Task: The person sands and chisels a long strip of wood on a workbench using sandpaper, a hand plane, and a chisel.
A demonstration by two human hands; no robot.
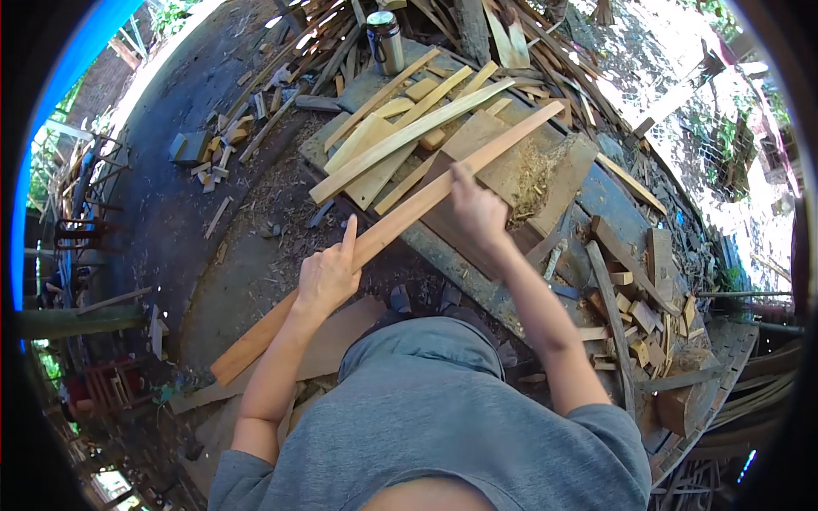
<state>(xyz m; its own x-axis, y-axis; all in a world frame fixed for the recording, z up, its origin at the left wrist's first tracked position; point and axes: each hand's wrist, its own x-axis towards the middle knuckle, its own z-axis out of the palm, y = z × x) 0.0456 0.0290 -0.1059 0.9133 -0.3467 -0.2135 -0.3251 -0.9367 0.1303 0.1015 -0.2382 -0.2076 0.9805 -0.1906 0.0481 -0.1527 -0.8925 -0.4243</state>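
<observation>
A long reddish-brown wooden plank [400, 220] runs slantwise in front of my body, from lower left to upper right. My left hand [329, 277] is closed round its lower part, with the index finger stretched along the wood. Farther up, my right hand [475, 204] grips the plank's near edge, its fingertips slightly blurred. The plank's upper end lies over a thick wooden block [477, 140] with a heap of shavings [541, 179] beside it. Paler strips, among them a long light batten [409, 140], lie left of that block.
A metal flask [385, 43] stands at the bench's far end. Wood offcuts [648, 324] crowd the bench [464, 268] at right. More scraps [226, 140] lie on the ground at left, and a pile of sticks [545, 51] rises behind.
</observation>
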